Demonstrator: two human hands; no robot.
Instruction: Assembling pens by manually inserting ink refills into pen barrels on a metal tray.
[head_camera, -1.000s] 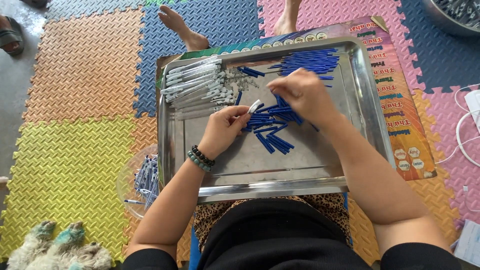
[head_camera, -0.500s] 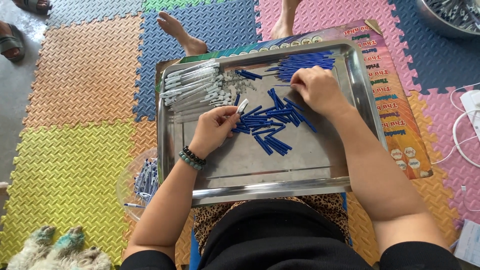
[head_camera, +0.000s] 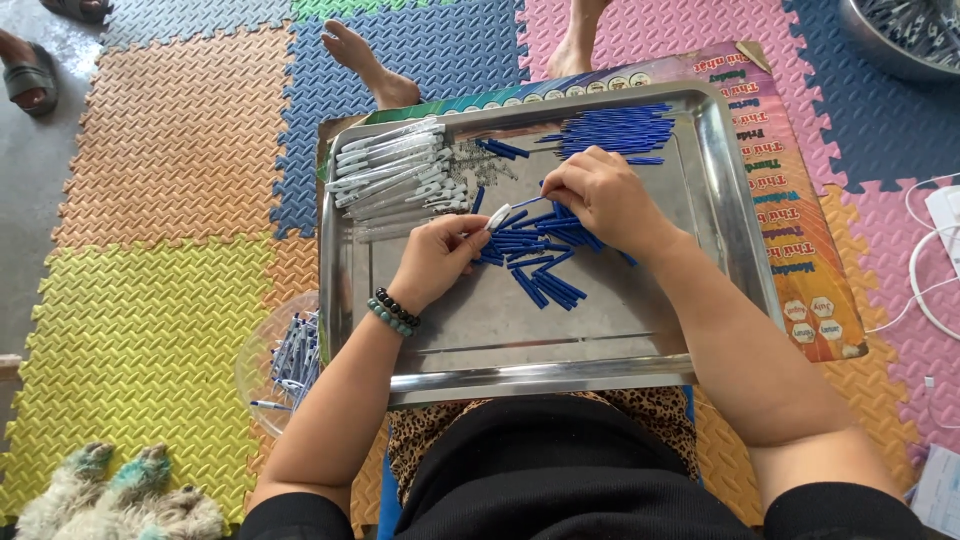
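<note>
A steel tray (head_camera: 720, 240) rests on my lap. Loose blue pen parts (head_camera: 535, 255) lie scattered in its middle, and a tidier pile of blue parts (head_camera: 615, 128) sits at the far edge. Clear pen barrels (head_camera: 390, 175) lie stacked at the far left, small metal springs (head_camera: 470, 160) beside them. My left hand (head_camera: 435, 260) pinches a clear pen barrel (head_camera: 497, 216) by its end. My right hand (head_camera: 600, 198) holds a thin blue piece (head_camera: 528, 202) pointed toward that barrel, just above the scattered parts.
A clear bowl of finished pens (head_camera: 290, 355) sits on the foam mat left of the tray. Another person's bare feet (head_camera: 365, 60) rest beyond the tray. A metal basin (head_camera: 900, 35) stands far right; white cables (head_camera: 930, 270) lie at right. A stuffed toy (head_camera: 120, 495) is near left.
My right hand has drawn back from the scattered parts toward the left hand with a thin blue piece. The left hand keeps the clear barrel and has shifted slightly.
</note>
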